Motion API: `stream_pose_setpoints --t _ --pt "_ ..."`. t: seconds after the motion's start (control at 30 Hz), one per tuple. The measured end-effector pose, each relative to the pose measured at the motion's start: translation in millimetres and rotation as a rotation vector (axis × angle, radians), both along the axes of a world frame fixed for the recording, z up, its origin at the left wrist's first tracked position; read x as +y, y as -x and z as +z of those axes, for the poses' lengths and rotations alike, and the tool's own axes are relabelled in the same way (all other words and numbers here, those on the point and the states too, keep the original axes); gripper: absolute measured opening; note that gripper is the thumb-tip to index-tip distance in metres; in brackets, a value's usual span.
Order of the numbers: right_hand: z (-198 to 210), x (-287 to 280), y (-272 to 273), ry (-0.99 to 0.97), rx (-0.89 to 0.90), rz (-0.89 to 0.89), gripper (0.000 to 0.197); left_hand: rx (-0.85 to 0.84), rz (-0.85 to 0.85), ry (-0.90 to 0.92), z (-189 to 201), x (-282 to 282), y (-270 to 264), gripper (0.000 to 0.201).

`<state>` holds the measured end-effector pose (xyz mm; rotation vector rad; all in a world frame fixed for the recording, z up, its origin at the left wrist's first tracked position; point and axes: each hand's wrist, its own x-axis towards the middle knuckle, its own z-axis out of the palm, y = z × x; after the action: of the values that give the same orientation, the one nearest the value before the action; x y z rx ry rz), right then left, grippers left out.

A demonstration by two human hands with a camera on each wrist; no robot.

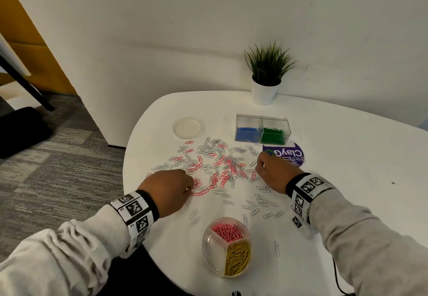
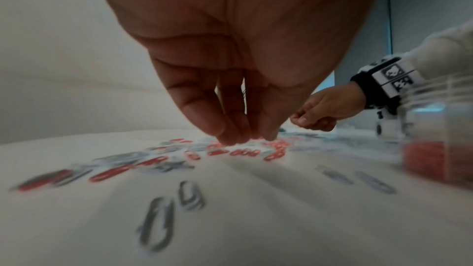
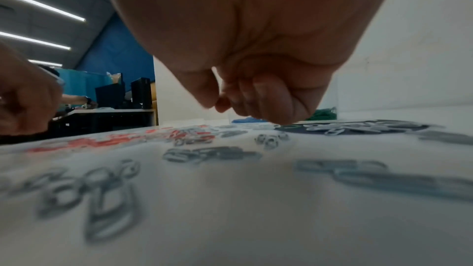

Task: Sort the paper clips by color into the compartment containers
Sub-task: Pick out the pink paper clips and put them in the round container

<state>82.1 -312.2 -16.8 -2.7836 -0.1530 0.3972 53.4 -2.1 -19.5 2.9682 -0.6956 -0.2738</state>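
From overhead, both hands hid their own fingertips. The left wrist view showed the left hand (image 2: 230, 80) with fingers bunched, tips down among the loose pink and silver wire paper clips (image 1: 215, 168) on the white table (image 1: 347, 168); whether it pinched one was too blurred to tell. The right hand (image 3: 256, 88) was curled tight, its contents hidden. Only the head view showed the round three-part clear tub (image 1: 227, 247) and the clear rectangular two-part box (image 1: 262, 129).
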Motion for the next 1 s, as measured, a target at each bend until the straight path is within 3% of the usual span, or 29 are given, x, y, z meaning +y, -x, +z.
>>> stream_pose_setpoints --t 0.17,0.27,0.33,0.43,0.67,0.73,0.83,0.93,1.0 --pt "-5.1 -1.1 2.5 0.068 0.032 0.017 0.025 -0.026 0.084 -0.007 -6.7 1.8 -9.0 0.025" --pt "-6.1 -2.0 3.9 0.031 0.022 0.07 0.013 0.001 0.091 0.033 -8.8 0.2 -12.0 0.027" --pt "-4.8 -2.4 1.2 0.051 -0.014 0.138 0.005 0.047 0.076 0.059 -9.8 -1.6 -11.4 0.029" --pt "-5.8 -6.1 -6.3 0.125 -0.025 0.196 0.016 0.077 0.027 0.089 -11.4 -3.6 -6.5 0.029" --pt "-2.7 -3.3 -2.0 0.256 -0.043 0.292 0.011 0.018 -0.095 0.021 -10.9 -11.6 2.5 0.022" --pt "-0.4 -3.1 0.4 0.145 -0.021 0.187 0.012 0.023 -0.096 0.025 -10.6 -12.9 4.2 0.018" --pt "7.7 -1.7 0.7 -0.255 -0.044 -0.081 0.012 0.05 -0.013 0.127 -5.9 -8.8 -1.7 0.008" --pt "16.3 6.8 1.8 -0.736 0.059 -0.285 0.008 0.054 0.063 0.293 -4.2 -6.3 -8.4 0.009" --pt "18.7 13.6 -1.6 -0.912 0.127 -0.343 0.012 0.075 0.019 0.292 -4.6 -9.9 -6.7 0.02"
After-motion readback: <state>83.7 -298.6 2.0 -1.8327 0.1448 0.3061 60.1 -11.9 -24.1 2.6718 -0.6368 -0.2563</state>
